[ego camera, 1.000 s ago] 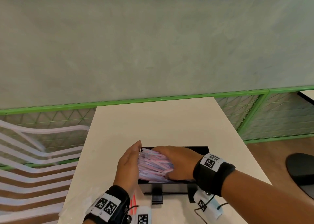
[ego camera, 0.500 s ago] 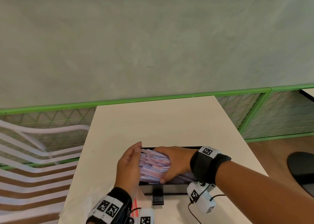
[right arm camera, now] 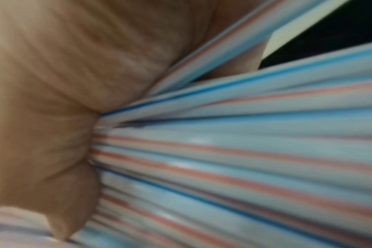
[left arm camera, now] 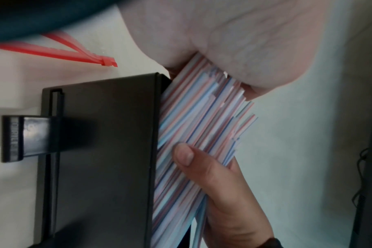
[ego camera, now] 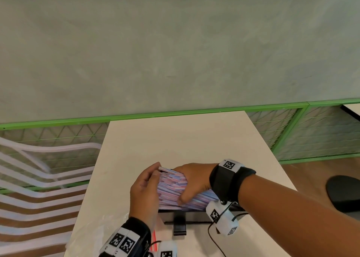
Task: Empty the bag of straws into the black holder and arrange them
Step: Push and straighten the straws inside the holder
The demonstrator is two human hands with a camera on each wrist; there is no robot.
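Observation:
A bundle of red, blue and white striped straws (ego camera: 171, 185) lies slanted in the black holder (ego camera: 187, 216) on the white table, its left ends raised above the rim. My right hand (ego camera: 191, 182) grips the bundle from above, thumb (left arm camera: 184, 155) on the near side and the other fingers behind it. My left hand (ego camera: 147, 188) stands edge-up with straight fingers, its palm (left arm camera: 234, 43) pressed against the straw ends (left arm camera: 229, 90). The right wrist view is a blurred close-up of palm (right arm camera: 53, 117) and straws (right arm camera: 244, 159). The holder's front wall (left arm camera: 106, 151) hides the lower straws.
A crumpled clear plastic bag (ego camera: 93, 235) lies at the table's near left corner, a red strip (ego camera: 154, 239) beside it. The holder has a black tab (ego camera: 179, 226) on its front. A white slatted chair (ego camera: 39, 178) stands left, a green railing (ego camera: 292, 132) behind.
My right hand has slid left along the bundle toward the left hand. The left palm stays against the straw ends, which now stick up higher.

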